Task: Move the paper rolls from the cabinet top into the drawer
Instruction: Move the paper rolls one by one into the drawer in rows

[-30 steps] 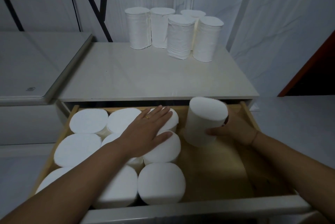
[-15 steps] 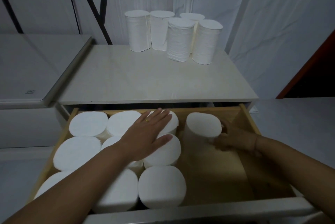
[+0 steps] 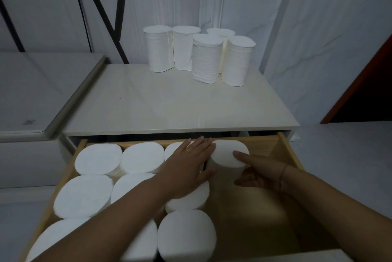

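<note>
Several white paper rolls point(image 3: 204, 58) stand upright at the back of the pale cabinet top point(image 3: 169, 102). Below it the wooden drawer point(image 3: 286, 155) is pulled out, its left part packed with several upright rolls point(image 3: 97, 160). One more roll point(image 3: 224, 151) stands in the drawer's back row, right of the packed ones. My right hand point(image 3: 261, 172) holds it, thumb on its top face and fingers curled at its side. My left hand point(image 3: 186, 168) lies flat over the neighbouring rolls, its fingertips against the held roll.
The drawer's right part shows bare wooden floor point(image 3: 254, 208). A grey low unit point(image 3: 42, 96) adjoins the cabinet on the left. Black diagonal bars point(image 3: 99, 11) cross the wall behind. A dark doorway with a red-brown edge point(image 3: 364, 92) is at the right.
My right hand has lowered the tilted roll into the drawer and stood it upright in the back row, nearer the packed rolls. My left hand slid slightly right along the roll tops.
</note>
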The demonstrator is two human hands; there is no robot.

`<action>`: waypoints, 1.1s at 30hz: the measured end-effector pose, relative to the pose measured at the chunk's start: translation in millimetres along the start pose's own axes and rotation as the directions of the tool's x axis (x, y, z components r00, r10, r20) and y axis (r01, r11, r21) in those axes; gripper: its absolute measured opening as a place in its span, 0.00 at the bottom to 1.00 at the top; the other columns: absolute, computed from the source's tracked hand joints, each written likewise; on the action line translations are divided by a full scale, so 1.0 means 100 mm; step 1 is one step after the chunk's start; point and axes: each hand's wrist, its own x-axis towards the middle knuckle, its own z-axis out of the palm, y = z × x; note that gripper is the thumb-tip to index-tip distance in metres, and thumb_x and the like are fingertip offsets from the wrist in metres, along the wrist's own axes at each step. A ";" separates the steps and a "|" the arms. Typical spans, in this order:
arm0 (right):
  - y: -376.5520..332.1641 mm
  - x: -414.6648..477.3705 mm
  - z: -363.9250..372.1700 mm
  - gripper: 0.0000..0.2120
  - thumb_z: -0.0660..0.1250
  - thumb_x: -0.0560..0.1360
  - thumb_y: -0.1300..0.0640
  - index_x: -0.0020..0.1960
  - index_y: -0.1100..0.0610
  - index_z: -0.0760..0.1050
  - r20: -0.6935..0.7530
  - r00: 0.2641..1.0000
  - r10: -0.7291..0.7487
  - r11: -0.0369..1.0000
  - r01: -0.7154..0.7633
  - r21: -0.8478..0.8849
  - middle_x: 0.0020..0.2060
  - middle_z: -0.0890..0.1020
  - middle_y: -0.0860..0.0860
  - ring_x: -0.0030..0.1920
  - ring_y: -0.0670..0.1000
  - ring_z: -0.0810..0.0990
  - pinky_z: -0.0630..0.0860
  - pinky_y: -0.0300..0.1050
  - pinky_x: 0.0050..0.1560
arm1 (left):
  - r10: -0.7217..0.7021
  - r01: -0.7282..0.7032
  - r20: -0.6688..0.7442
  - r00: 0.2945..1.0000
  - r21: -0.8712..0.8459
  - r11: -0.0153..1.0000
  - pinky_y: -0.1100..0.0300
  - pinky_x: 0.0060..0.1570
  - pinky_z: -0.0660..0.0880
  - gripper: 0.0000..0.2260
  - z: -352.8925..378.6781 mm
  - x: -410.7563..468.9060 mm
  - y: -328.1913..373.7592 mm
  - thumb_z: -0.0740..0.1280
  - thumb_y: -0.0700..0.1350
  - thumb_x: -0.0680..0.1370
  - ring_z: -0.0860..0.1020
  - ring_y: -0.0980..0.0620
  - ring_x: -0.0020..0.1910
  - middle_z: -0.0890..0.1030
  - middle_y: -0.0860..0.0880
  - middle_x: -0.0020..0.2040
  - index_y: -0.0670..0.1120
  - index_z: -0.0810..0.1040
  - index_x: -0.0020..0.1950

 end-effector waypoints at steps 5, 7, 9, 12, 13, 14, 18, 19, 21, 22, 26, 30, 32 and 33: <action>-0.02 0.04 0.02 0.25 0.71 0.68 0.45 0.58 0.57 0.71 -0.012 0.999 -0.031 0.999 0.031 -0.039 0.53 0.80 0.61 0.51 0.60 0.82 0.82 0.45 0.39 | -0.005 0.005 -0.004 1.000 0.007 1.000 0.63 0.70 0.32 0.28 0.03 -0.01 0.00 0.47 0.61 0.80 0.39 0.60 0.74 0.46 0.55 0.78 0.52 0.47 0.77; -0.04 0.05 0.07 0.27 0.71 0.69 0.44 0.61 0.57 0.70 -0.001 0.999 -0.050 0.996 0.050 -0.079 0.54 0.79 0.61 0.52 0.59 0.81 0.82 0.44 0.40 | -0.009 0.009 0.001 1.000 0.019 1.000 0.62 0.71 0.32 0.29 0.04 -0.02 0.00 0.47 0.62 0.79 0.39 0.59 0.75 0.45 0.55 0.78 0.53 0.46 0.77; -0.07 0.06 0.11 0.27 0.70 0.70 0.44 0.62 0.57 0.69 0.001 0.998 -0.063 0.990 0.062 -0.125 0.54 0.79 0.60 0.52 0.58 0.81 0.82 0.43 0.40 | -0.014 0.014 0.005 1.000 0.030 0.999 0.62 0.70 0.31 0.29 0.04 -0.02 0.01 0.46 0.62 0.79 0.38 0.59 0.75 0.44 0.55 0.78 0.53 0.45 0.77; -0.09 0.07 0.13 0.29 0.70 0.68 0.43 0.63 0.56 0.68 -0.002 0.998 -0.069 0.986 0.068 -0.151 0.55 0.78 0.59 0.52 0.58 0.80 0.82 0.45 0.42 | -0.017 0.016 0.006 1.000 0.016 1.000 0.64 0.69 0.30 0.29 0.03 -0.01 0.01 0.44 0.63 0.78 0.37 0.60 0.74 0.44 0.56 0.77 0.53 0.45 0.77; -0.09 0.06 0.13 0.30 0.70 0.68 0.43 0.64 0.56 0.68 -0.005 0.998 -0.069 0.985 0.067 -0.156 0.55 0.78 0.59 0.53 0.58 0.80 0.82 0.45 0.42 | -0.015 0.015 0.005 1.000 0.019 1.000 0.64 0.69 0.30 0.30 0.03 0.00 0.01 0.44 0.63 0.78 0.37 0.60 0.74 0.43 0.56 0.77 0.53 0.45 0.77; -0.09 0.06 0.13 0.31 0.70 0.67 0.42 0.64 0.57 0.68 -0.008 0.998 -0.068 0.985 0.065 -0.161 0.55 0.78 0.59 0.53 0.58 0.80 0.82 0.45 0.43 | -0.015 0.015 0.004 1.000 0.023 1.000 0.64 0.69 0.30 0.30 0.03 0.00 0.01 0.44 0.63 0.78 0.38 0.60 0.74 0.43 0.56 0.78 0.53 0.45 0.77; -0.10 0.02 0.18 0.29 0.66 0.72 0.42 0.67 0.56 0.67 -0.024 0.994 -0.103 0.951 0.091 -0.295 0.56 0.78 0.57 0.53 0.57 0.79 0.82 0.48 0.47 | -0.018 0.018 0.007 1.000 -0.008 1.000 0.62 0.72 0.34 0.28 0.01 -0.02 0.03 0.48 0.61 0.79 0.39 0.60 0.75 0.45 0.55 0.78 0.53 0.46 0.77; -0.14 0.00 0.20 0.28 0.64 0.73 0.41 0.66 0.57 0.68 -0.049 0.987 -0.154 0.880 0.114 -0.462 0.55 0.78 0.57 0.52 0.56 0.79 0.81 0.48 0.49 | -0.006 0.006 -0.009 1.000 -0.035 0.999 0.61 0.73 0.35 0.28 -0.01 -0.03 0.04 0.49 0.60 0.80 0.40 0.60 0.75 0.46 0.55 0.78 0.53 0.48 0.77; -0.29 -0.06 0.21 0.26 0.61 0.75 0.40 0.65 0.56 0.70 -0.061 0.949 -0.308 0.500 0.107 -0.859 0.54 0.79 0.56 0.50 0.53 0.78 0.76 0.48 0.51 | 0.012 -0.019 -0.089 0.996 -0.080 0.997 0.59 0.74 0.40 0.26 -0.08 -0.04 0.04 0.51 0.59 0.80 0.43 0.59 0.76 0.51 0.55 0.78 0.52 0.53 0.77; -0.38 -0.11 0.21 0.25 0.60 0.75 0.38 0.63 0.55 0.72 -0.044 0.925 -0.377 0.282 0.069 -0.957 0.53 0.80 0.55 0.48 0.52 0.77 0.75 0.45 0.48 | 0.003 -0.017 -0.145 0.989 -0.092 0.996 0.58 0.75 0.42 0.26 -0.12 -0.04 0.04 0.52 0.58 0.80 0.46 0.58 0.76 0.54 0.55 0.77 0.51 0.55 0.77; -0.81 -0.26 0.26 0.18 0.62 0.73 0.38 0.46 0.54 0.76 -0.051 0.835 -0.548 0.157 0.043 -0.987 0.40 0.79 0.51 0.39 0.50 0.76 0.74 0.43 0.40 | -0.123 0.100 -0.362 0.924 -0.081 0.992 0.54 0.75 0.48 0.25 -0.29 -0.04 -0.13 0.54 0.56 0.80 0.52 0.55 0.76 0.60 0.52 0.76 0.49 0.61 0.75; -1.17 -0.07 0.46 0.16 0.65 0.73 0.44 0.55 0.54 0.73 -0.032 0.707 -0.707 0.356 0.316 -0.879 0.47 0.78 0.50 0.47 0.50 0.76 0.74 0.43 0.49 | -0.327 0.313 -0.357 0.875 -0.097 0.945 0.57 0.74 0.40 0.26 -0.39 -0.04 -0.41 0.54 0.57 0.80 0.47 0.55 0.76 0.55 0.52 0.77 0.49 0.56 0.76; -1.30 0.13 0.60 0.22 0.67 0.73 0.46 0.63 0.55 0.70 -0.021 0.668 -0.744 0.430 0.455 -0.780 0.55 0.77 0.50 0.54 0.50 0.76 0.73 0.43 0.55 | -0.398 0.388 -0.353 0.846 -0.104 0.916 0.58 0.72 0.37 0.27 -0.40 -0.06 -0.52 0.52 0.58 0.80 0.45 0.55 0.76 0.53 0.52 0.78 0.50 0.54 0.77; -1.36 0.24 0.69 0.24 0.68 0.73 0.46 0.65 0.55 0.68 -0.013 0.667 -0.745 0.472 0.513 -0.717 0.57 0.75 0.51 0.56 0.49 0.75 0.72 0.42 0.56 | -0.427 0.416 -0.352 0.833 -0.109 0.903 0.58 0.72 0.36 0.27 -0.40 -0.07 -0.56 0.50 0.59 0.79 0.45 0.55 0.76 0.52 0.52 0.78 0.51 0.54 0.77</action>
